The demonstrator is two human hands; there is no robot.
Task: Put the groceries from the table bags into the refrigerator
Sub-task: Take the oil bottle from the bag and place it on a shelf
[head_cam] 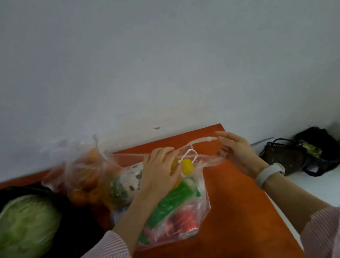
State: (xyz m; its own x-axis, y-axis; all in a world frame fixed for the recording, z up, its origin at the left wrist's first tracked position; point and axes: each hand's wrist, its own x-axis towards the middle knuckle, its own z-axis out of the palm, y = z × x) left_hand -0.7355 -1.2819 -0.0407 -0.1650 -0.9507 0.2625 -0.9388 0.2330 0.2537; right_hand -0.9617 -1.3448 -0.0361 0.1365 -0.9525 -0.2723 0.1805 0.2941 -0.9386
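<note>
A clear plastic bag lies on the orange table. It holds a green packet, red items, something yellow and a white speckled item. My left hand rests on the bag's mouth, fingers curled over the plastic. My right hand pinches the bag's white handle and pulls it to the right. A second clear bag with orange fruit stands to the left. A green cabbage sits in a black bag at far left.
A pale wall rises just behind the table. To the right, on a white surface, stand a dark basket and a black bag. A white band sits on my right wrist.
</note>
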